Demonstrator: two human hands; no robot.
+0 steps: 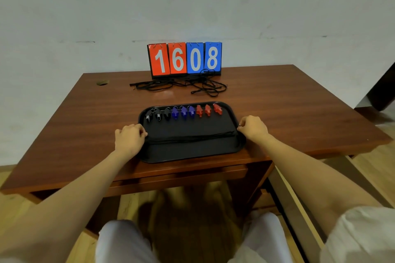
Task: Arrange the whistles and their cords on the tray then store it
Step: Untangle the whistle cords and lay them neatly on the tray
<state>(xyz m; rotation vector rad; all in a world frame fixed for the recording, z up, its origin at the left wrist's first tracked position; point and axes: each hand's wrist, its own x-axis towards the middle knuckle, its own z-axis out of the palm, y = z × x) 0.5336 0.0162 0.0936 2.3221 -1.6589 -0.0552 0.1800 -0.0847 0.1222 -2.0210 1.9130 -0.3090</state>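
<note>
Nine small plastic whistles (pixel 183 111), three black, three blue, three red, sorted by colour along far rim of black rectangular plastic tray (pixel 192 156), near front edge of brown wooden desk (pixel 299 113). Thin black cords (pixel 192 135) laid straight across tray; left hand (pixel 130 139), right hand (pixel 254 128) pinch opposite ends, probably tautening. Tangled spare cords (pixel 181 84) beyond, before red-and-blue flip scoreboard (pixel 184 58).

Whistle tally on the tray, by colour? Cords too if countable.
black whistles: 3
blue whistles: 3
red whistles: 3
cords: bundled, cannot count
total whistles: 9
</note>
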